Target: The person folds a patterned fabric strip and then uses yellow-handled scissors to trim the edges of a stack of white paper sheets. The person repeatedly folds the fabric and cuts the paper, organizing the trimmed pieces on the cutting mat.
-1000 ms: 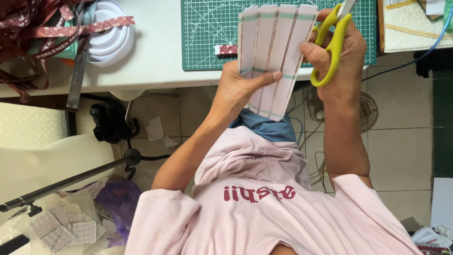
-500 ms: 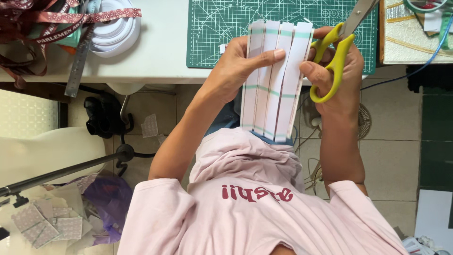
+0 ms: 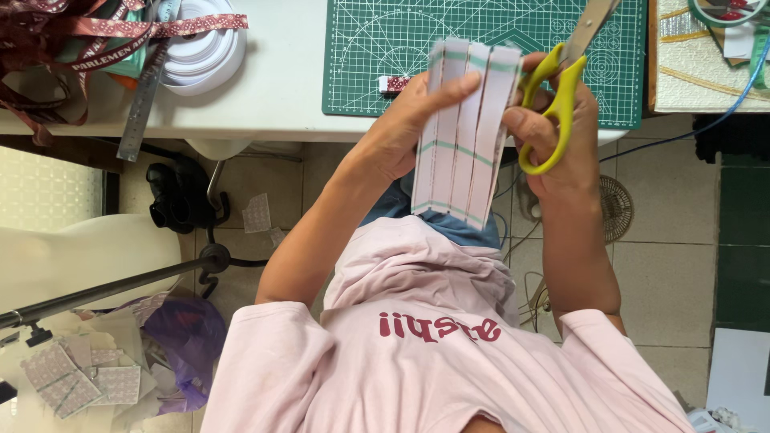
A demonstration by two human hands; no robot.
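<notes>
The pleated piece of patterned fabric point(image 3: 464, 132), pale pink with green cross-stripes, sits upright at the centre of view, over the table edge and the near rim of the green cutting mat point(image 3: 377, 72). Compared with a second ago it stands more vertical and lower in view, its bottom edge now down toward the lap, and the scissor blades have moved from its top corner to its right edge. That reads as a cut being lined up along the right-hand fold.

The left hand point(image 3: 405, 132), at nine o'clock of the fabric, grasps it with a finger laid across the front near the top. At three o'clock the right hand point(image 3: 553, 136) is clenched through the yellow-handled scissors point(image 3: 557, 100), blades pointing toward one o'clock.

Farther out, at ten o'clock, lie a steel ruler point(image 3: 144, 92), white tape rolls point(image 3: 204, 52) and maroon ribbon point(image 3: 56, 40).
</notes>
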